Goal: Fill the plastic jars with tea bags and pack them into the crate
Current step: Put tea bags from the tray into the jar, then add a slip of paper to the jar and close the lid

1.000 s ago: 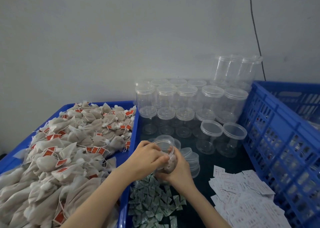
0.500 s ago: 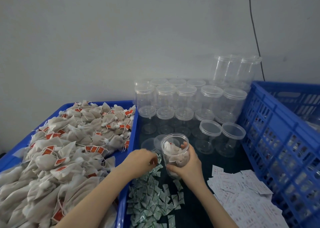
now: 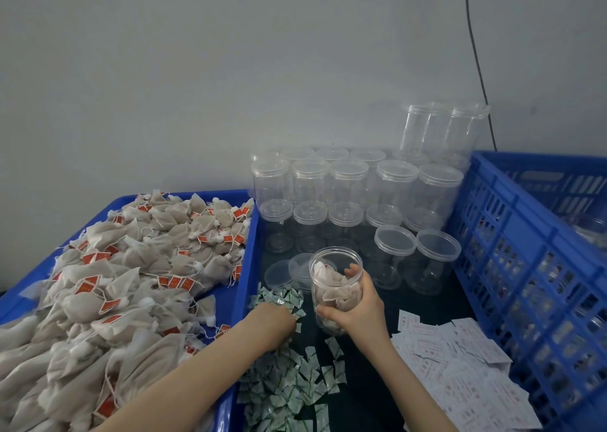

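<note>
One jar (image 3: 335,288) in work at lower centre, lidless, part-filled with tea bags | right hand (image 3: 359,303) wraps it | left hand (image 3: 274,323) rests curled on sachets (image 3: 289,379), grip unclear | empty jars (image 3: 345,188), clear rigid plastic, many unfilled | tray of tea bags (image 3: 131,267), soft mesh, left | crate (image 3: 525,251), blue lattice, right; contents indistinct.

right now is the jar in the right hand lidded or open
Open. The jar held by the right hand shows a bare rim with no lid, and tea bags sit inside it.
</note>
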`<state>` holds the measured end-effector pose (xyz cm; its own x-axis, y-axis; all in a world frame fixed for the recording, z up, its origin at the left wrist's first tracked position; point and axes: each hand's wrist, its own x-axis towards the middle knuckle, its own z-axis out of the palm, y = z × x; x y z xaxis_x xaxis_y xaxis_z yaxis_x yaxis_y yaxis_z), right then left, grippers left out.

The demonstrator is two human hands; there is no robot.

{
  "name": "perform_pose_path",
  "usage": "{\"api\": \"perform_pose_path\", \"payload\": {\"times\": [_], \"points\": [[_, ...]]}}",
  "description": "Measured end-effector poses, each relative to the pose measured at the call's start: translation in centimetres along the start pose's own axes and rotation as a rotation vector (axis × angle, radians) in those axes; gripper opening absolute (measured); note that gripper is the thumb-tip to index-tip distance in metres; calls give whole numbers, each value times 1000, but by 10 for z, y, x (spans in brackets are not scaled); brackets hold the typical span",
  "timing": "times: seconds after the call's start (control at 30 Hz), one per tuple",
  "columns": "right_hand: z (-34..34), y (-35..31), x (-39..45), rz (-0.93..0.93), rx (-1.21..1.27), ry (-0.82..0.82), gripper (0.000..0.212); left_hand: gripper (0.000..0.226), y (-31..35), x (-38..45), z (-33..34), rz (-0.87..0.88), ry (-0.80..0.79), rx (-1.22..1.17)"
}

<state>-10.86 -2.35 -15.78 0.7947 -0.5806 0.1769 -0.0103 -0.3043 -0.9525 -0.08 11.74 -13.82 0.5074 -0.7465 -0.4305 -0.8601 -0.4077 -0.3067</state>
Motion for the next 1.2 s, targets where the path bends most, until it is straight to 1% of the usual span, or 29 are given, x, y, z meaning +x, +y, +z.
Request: {"api": "perform_pose_path", "payload": {"times": [0.37,0.43,0.53,0.6,0.63,0.7,0.8,0.83,0.87,0.9,0.93,0.97,1.0,1.07,1.13,1.2], "points": [[-4,-3,-2,2,32,7,85,26,-1,-3,-4,-17,41,71],[-7,-2,-4,8,38,10,86,29,-2,-3,-3,-39,69,39],[-11,-2,-5,11,28,18,86,30,-3,-3,-7,-57,156,-51],[-15,-1,-7,8,22,26,84,27,-4,-4,-13,-51,250,-160],[-17,0,-8,8,15,27,83,25,-6,-6,-16,-46,326,-256],[-21,0,-9,9,6,25,81,21,-11,-14,-26,-40,520,-474],[-25,0,-11,14,9,20,80,20,-18,-30,-50,-37,857,-810],[-25,-1,-12,10,5,20,80,22,-18,-35,-59,-22,930,-898],[-26,-1,-13,7,2,19,80,25,-17,-39,-68,10,966,-988],[-26,-1,-15,3,5,15,80,30,-14,-41,-76,56,959,-1080],[-25,-1,-16,0,12,12,79,36,-10,-42,-83,104,911,-1151],[-25,-2,-17,-1,18,9,80,40,-4,-41,-89,141,850,-1166],[-26,-3,-18,-3,20,8,81,42,1,-38,-93,167,796,-1120],[-27,-3,-20,-11,21,8,85,33,12,-30,-98,195,736,-944],[-31,-4,-22,-12,7,19,86,24,19,-22,-102,226,705,-831],[-38,-4,-22,-15,-5,41,81,22,23,-16,-105,252,700,-783]]}}
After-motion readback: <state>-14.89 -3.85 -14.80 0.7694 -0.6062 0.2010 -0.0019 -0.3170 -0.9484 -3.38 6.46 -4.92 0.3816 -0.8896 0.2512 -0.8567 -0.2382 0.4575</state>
